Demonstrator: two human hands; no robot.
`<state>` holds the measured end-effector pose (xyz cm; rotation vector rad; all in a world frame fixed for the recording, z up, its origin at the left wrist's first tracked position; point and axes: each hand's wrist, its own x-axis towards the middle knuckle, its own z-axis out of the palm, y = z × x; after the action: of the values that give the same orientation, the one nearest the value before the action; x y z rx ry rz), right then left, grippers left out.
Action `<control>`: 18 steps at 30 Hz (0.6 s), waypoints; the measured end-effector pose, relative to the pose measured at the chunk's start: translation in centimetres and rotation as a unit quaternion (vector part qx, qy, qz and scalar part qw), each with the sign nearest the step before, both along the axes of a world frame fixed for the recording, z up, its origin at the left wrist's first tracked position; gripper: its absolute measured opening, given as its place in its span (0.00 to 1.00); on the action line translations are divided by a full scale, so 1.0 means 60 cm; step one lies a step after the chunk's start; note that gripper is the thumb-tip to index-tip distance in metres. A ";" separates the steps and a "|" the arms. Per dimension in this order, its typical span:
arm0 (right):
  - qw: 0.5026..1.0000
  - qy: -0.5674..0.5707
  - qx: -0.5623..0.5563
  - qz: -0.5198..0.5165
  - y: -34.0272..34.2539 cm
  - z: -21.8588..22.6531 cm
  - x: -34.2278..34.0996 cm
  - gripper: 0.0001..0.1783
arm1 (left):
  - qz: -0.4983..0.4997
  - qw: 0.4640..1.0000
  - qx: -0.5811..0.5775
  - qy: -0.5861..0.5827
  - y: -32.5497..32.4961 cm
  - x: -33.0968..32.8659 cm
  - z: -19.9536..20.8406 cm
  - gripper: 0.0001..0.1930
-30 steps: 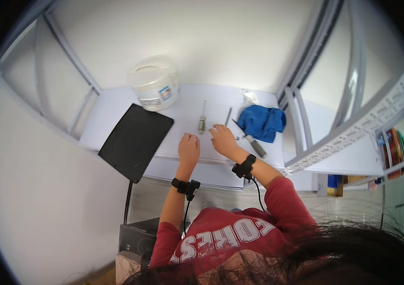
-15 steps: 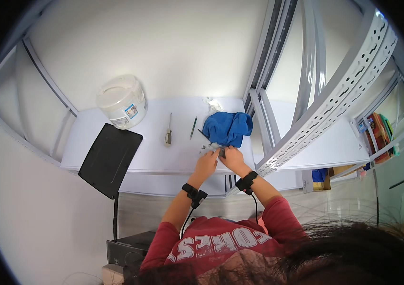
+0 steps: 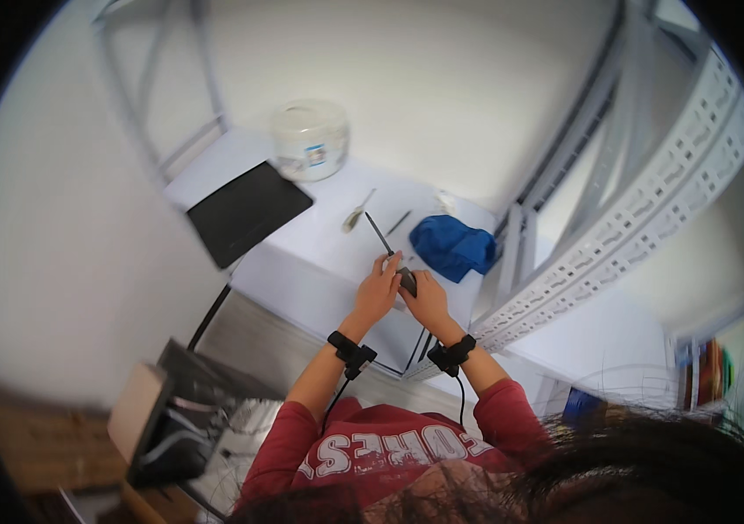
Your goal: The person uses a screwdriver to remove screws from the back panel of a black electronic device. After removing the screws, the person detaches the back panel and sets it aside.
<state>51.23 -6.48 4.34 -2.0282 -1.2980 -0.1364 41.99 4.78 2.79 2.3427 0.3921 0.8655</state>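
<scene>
Between my hands, over the front of the white shelf board, is a screwdriver with a dark handle [image 3: 408,281] and a long thin shaft slanting up and left. My right hand [image 3: 428,302] grips the handle from the right. My left hand [image 3: 376,292] is closed at the near end of the shaft, beside the handle; its fingertips are partly hidden. Just beyond the tip lies another screwdriver [image 3: 352,219] with a pale handle. A thin dark pen-like tool [image 3: 398,223] rests to its right, and a crumpled blue cloth [image 3: 452,246] is right of my hands.
A white lidded bucket [image 3: 311,144] stands at the back left, with a black flat panel [image 3: 249,212] in front of it overhanging the board's edge. White crumpled material [image 3: 444,203] lies behind the cloth. A perforated metal post [image 3: 599,253] rises close on the right.
The view has turned, shifting the shelf in the picture. My hands have come away from the small bits beside the cloth, and the dark-handled screwdriver now shows clearly between them.
</scene>
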 end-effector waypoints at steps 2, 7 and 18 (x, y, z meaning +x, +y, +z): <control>0.997 0.002 0.005 0.075 0.007 -0.010 -0.031 0.17 | 0.070 0.997 -0.030 -0.008 -0.016 -0.056 0.011 0.23; 0.963 0.032 -0.017 0.267 0.054 -0.025 -0.159 0.16 | 0.259 0.965 0.016 0.032 -0.030 -0.232 -0.012 0.20; 0.854 0.053 -0.075 0.512 0.066 -0.061 -0.501 0.18 | 0.533 0.841 -0.056 -0.077 -0.135 -0.583 -0.041 0.12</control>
<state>21.18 -2.49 0.67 -1.1757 -2.1683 0.5777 7.03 -3.34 0.32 1.7975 1.7034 1.4291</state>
